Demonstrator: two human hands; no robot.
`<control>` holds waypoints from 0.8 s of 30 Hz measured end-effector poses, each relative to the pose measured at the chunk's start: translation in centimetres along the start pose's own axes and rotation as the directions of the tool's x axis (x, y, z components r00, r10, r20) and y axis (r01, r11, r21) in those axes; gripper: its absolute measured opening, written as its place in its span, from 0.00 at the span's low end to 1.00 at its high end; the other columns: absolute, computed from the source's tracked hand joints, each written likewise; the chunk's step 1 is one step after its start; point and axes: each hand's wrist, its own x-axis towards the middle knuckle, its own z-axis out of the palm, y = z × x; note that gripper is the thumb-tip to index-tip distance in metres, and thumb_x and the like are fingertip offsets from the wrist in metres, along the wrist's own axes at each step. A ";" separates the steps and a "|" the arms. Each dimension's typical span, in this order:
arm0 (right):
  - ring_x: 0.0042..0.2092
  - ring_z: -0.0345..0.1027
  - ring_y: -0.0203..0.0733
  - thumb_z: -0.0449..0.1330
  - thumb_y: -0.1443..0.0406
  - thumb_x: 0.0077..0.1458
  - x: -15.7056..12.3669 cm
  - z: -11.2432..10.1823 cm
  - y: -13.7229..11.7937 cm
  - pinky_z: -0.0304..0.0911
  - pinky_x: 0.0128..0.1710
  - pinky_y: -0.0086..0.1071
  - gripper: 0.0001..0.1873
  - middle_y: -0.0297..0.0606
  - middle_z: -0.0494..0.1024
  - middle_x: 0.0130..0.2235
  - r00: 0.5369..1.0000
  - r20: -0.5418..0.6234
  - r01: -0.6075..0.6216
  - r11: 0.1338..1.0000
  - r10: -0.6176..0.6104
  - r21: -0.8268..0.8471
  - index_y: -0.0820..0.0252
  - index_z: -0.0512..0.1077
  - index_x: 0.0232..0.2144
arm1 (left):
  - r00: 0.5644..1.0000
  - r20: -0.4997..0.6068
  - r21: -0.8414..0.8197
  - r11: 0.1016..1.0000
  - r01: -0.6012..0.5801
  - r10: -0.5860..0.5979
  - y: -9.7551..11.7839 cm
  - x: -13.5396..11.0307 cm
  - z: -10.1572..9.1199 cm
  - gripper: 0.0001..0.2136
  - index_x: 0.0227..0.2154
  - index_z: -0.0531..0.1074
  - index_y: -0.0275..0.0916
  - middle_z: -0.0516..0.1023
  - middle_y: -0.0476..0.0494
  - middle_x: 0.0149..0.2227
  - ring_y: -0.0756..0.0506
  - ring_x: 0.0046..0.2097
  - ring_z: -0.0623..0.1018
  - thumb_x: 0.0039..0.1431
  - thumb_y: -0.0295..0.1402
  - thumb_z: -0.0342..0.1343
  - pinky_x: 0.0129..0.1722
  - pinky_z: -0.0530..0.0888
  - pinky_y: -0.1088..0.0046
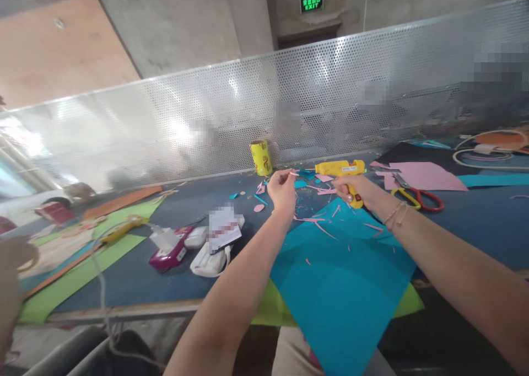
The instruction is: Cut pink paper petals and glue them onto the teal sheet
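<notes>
My left hand [282,187] is raised over the table, its fingertips pinched on a thin pink paper strip [293,173]. My right hand [352,187] is wrapped around the grip of a yellow hot glue gun [341,170], whose nozzle points left toward the strip. Below both hands lies a large teal paper sheet [343,277] strewn with pink scraps [326,191], over a lime green sheet [273,307].
Red-handled scissors [421,197] lie on a pink paper sheet [425,175] to the right. A yellow can [260,157] stands against the perforated metal screen [289,106]. Left are a magenta device [170,251], white adapters [210,259], another glue gun [119,228] and green and orange paper.
</notes>
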 end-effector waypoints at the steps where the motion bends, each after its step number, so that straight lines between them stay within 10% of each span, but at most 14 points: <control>1: 0.13 0.48 0.27 0.54 0.67 0.41 0.0 0.0 -0.1 0.41 0.13 0.26 0.15 0.29 0.55 0.09 0.999 0.023 -0.024 0.999 0.024 0.035 0.59 0.56 0.09 | 1.000 -0.006 0.007 1.000 -0.012 0.012 0.2 -0.1 0.1 0.06 0.25 0.72 0.36 0.74 0.48 0.26 0.51 0.30 0.73 0.44 0.33 0.58 0.33 0.70 0.74; 24: 0.14 0.48 0.28 0.53 0.67 0.39 0.0 0.1 0.0 0.43 0.14 0.27 0.14 0.29 0.55 0.10 0.997 0.012 -0.080 0.996 0.080 0.026 0.59 0.56 0.08 | 0.995 0.092 -0.016 0.999 -0.043 0.044 0.7 -0.7 0.4 0.05 0.24 0.70 0.37 0.74 0.48 0.26 0.51 0.31 0.73 0.45 0.32 0.58 0.34 0.70 0.73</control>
